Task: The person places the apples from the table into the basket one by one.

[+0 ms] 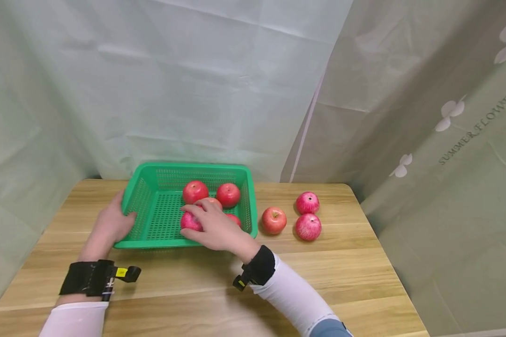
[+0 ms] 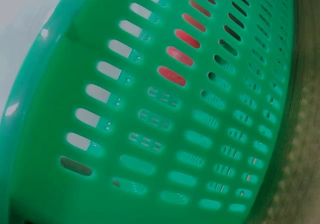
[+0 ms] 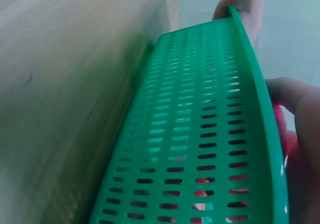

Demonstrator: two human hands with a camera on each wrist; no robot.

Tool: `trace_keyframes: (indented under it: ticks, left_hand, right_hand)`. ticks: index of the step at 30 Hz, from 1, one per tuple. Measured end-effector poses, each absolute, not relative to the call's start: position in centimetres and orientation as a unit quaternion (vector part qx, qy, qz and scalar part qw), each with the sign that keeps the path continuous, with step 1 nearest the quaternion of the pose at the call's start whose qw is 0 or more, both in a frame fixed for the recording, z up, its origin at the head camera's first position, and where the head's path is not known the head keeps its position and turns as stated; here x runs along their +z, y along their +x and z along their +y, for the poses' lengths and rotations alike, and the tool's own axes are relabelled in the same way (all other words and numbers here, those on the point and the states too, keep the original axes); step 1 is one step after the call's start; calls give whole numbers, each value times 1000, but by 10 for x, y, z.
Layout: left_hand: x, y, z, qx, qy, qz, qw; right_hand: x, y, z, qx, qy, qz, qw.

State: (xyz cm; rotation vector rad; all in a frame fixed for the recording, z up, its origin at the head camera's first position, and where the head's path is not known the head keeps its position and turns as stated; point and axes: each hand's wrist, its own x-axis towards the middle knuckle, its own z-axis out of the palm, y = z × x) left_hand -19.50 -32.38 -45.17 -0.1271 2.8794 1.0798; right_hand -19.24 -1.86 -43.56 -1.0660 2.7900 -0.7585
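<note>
A green plastic basket (image 1: 152,244) with slotted walls stands on the wooden table, several red apples in its right half. At its left end my left hand (image 1: 113,222) grips the rim, the thumb over the inner side. My right hand (image 1: 220,228) reaches over the front rim, thumb and fingers curled round a pinkish-red apple (image 1: 190,222) inside the basket. Two red apples, one at the back (image 1: 195,192) and one at the back right (image 1: 228,194), lie beyond that hand. Others are partly hidden beneath it. In the right wrist view the basket's front wall (image 3: 190,109) hides most of the held apple.
Right of the basket, an orange-red apple (image 1: 274,220) and two pink-streaked apples, one behind (image 1: 307,202) and one in front (image 1: 308,227), lie on the wooden table (image 1: 346,271). A pale curtain (image 1: 202,93) hangs right behind the table's back edge.
</note>
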Motion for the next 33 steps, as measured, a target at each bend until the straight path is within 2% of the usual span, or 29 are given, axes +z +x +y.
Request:
trace_keyframes:
  ticks: [18,33]
  left_hand:
    - [-455,-190,-324,351,-38,935,39]
    - [-453,-193,-325,347,-29,937,22]
  right_hand:
    - [-446,-195,-33,-188,-356,913,66]
    - [-444,-209,-34,-152,-427,887,92]
